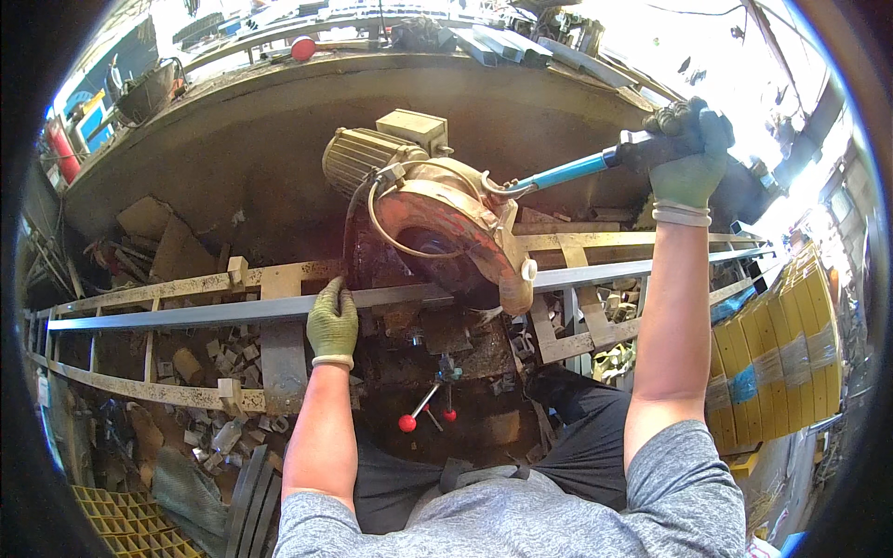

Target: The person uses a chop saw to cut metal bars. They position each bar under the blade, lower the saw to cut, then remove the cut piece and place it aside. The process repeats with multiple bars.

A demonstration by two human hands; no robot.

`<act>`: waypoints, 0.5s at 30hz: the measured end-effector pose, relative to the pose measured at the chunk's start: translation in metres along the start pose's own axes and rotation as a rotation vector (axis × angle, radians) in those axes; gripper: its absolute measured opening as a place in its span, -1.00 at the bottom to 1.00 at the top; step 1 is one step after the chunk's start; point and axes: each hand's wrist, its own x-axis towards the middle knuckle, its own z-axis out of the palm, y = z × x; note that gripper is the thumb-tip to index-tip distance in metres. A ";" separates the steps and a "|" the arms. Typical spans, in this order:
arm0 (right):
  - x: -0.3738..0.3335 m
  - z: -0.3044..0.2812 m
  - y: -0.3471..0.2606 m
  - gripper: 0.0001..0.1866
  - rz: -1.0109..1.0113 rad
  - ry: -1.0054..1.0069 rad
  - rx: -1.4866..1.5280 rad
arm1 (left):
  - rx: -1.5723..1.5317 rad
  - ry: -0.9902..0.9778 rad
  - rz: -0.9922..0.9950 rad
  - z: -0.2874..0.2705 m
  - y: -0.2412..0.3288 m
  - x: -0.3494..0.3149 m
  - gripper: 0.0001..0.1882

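Observation:
A long grey square metal tube lies across the bed of a cut-off saw, passing under its orange-red guard. My left hand, in a green work glove, is closed on the tube just left of the guard. Up at the right, my gloved right hand grips the black end of the saw's blue handle. The motor sits behind the guard. Below the tube, a clamp lever with red ball knobs sticks out toward me. The blade's contact with the tube is hidden by the guard.
Yellowish support frames run out on both sides under the tube. Metal offcuts litter the area beneath. Wrapped yellow bundles stand at the right, a yellow grating at the lower left. A wall rises behind the saw.

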 end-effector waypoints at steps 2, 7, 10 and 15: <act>-0.004 -0.004 -0.001 -0.72 -0.016 0.024 -0.033 | 0.004 0.007 0.019 0.000 -0.001 0.000 -0.65; -0.009 -0.011 -0.005 -0.72 -0.006 0.000 -0.004 | 0.002 0.017 0.033 0.001 0.000 0.001 -0.66; -0.012 -0.012 -0.006 -0.72 0.003 0.018 0.013 | -0.014 0.012 0.035 0.001 0.001 0.000 -0.66; -0.013 -0.010 -0.003 -0.71 -0.041 0.047 -0.039 | 0.006 -0.004 0.006 -0.001 0.000 -0.001 -0.65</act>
